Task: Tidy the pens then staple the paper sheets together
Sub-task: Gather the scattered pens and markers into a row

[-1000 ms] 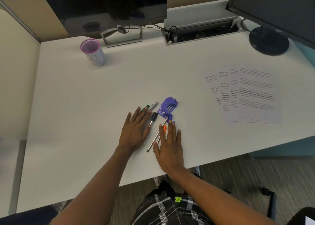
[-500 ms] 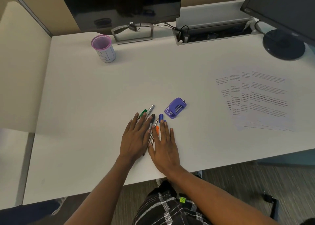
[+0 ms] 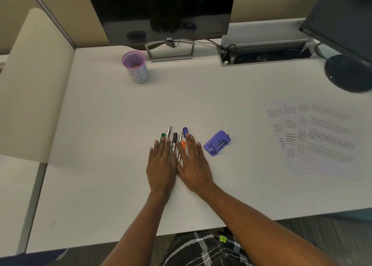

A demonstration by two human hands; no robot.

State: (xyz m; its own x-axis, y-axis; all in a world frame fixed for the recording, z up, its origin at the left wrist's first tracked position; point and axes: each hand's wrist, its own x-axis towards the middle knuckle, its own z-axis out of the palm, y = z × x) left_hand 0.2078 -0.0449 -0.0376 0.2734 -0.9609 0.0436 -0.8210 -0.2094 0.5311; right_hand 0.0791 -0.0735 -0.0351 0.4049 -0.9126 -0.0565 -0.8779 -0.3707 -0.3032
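Several pens (image 3: 174, 142) lie side by side on the white desk (image 3: 100, 145), their caps pointing away from me: green, silver, black, orange and blue. My left hand (image 3: 161, 165) lies flat on the left pens, and my right hand (image 3: 193, 165) lies flat on the right ones. Both hands have straight fingers and press the pens together between them; neither one grips anything. A purple stapler (image 3: 217, 142) sits just right of my right hand. Several printed paper sheets (image 3: 322, 136) are fanned out at the desk's right side.
A pink-rimmed cup (image 3: 135, 66) stands at the back left. A monitor stand (image 3: 170, 50) and a cable tray (image 3: 265, 56) run along the back edge. A second monitor's round base (image 3: 348, 74) sits at the back right.
My hands have slid closer together, pushing the scattered pens into a tight parallel bundle. The stapler now lies apart from the pens, to their right.
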